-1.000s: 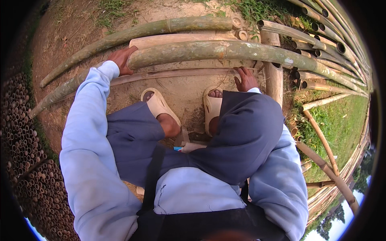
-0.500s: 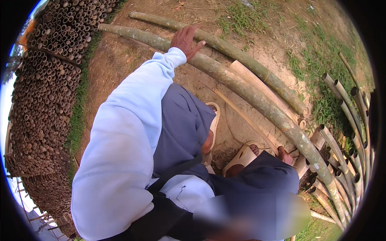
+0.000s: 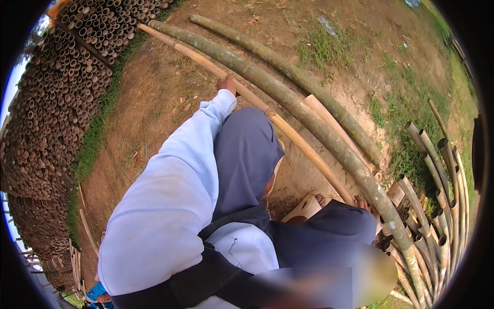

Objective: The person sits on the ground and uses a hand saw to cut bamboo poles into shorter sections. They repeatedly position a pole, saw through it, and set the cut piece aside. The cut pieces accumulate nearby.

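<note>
My left hand (image 3: 227, 84) is closed around a long tan bamboo piece (image 3: 301, 142) with a visible node, partway toward its far end. Whether the piece is split or whole, I cannot tell. At its near end, beside my bent right knee, my right hand (image 3: 362, 202) grips it, with only the fingers showing. The piece slants from far left to near right across my left knee. Just beyond it runs a thick green-grey bamboo pole (image 3: 288, 98), roughly parallel. Farther off lies a second green pole (image 3: 278, 61).
A pale bamboo piece (image 3: 329, 119) rests between the two green poles. A tall stack of bamboo (image 3: 56, 118) stands at left, with cut ends facing me. Several cut bamboo poles (image 3: 437, 175) fan out at right. My sandal (image 3: 303, 207) is on bare earth, and grass patches grow beyond.
My left hand has left the thick green pole and now holds the tan bamboo piece. More of that piece shows, stretching farther to the left. My right hand stays at its near end.
</note>
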The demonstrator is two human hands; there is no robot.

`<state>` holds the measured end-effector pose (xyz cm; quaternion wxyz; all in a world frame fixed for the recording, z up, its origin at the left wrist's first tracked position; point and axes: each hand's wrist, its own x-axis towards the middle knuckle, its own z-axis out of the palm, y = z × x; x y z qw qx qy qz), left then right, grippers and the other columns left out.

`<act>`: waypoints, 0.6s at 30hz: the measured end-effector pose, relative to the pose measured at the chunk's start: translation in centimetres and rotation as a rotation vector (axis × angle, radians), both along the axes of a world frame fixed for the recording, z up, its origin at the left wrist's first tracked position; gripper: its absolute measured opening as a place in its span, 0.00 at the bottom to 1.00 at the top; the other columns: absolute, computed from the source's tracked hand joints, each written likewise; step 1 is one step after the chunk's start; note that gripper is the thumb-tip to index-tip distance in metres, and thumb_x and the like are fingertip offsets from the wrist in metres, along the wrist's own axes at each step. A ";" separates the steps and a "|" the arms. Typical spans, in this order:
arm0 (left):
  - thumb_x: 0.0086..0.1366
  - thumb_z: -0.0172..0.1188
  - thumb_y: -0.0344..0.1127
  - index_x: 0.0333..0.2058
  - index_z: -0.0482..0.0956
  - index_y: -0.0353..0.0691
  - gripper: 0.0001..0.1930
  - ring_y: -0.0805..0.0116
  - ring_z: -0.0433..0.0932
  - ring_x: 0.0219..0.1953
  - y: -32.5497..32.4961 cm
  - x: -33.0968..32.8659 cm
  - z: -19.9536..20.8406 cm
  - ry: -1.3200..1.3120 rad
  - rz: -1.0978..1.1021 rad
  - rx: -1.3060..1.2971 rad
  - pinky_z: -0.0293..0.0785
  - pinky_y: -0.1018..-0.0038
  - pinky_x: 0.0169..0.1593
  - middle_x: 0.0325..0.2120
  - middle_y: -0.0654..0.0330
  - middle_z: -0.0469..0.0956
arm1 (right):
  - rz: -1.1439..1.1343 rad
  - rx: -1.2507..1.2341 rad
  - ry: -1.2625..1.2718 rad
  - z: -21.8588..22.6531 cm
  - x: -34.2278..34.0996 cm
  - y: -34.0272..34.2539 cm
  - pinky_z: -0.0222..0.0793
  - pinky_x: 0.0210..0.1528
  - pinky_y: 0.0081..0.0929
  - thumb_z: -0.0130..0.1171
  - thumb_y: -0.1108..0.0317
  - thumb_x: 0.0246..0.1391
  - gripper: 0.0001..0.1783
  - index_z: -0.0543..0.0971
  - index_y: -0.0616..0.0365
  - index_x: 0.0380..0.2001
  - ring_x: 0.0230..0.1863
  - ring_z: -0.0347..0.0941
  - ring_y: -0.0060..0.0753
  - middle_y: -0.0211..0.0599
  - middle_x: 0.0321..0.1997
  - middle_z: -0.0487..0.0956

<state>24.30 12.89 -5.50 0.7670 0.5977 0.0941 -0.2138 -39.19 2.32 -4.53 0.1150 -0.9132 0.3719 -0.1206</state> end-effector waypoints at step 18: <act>0.64 0.64 0.30 0.51 0.68 0.29 0.21 0.51 0.81 0.41 -3.6 7.2 6.1 -0.051 -0.089 0.296 0.84 0.61 0.42 0.41 0.45 0.78 | 0.115 -0.012 -0.151 6.9 9.0 -3.3 0.72 0.33 0.41 0.71 0.67 0.48 0.28 0.77 0.50 0.55 0.32 0.75 0.47 0.41 0.32 0.73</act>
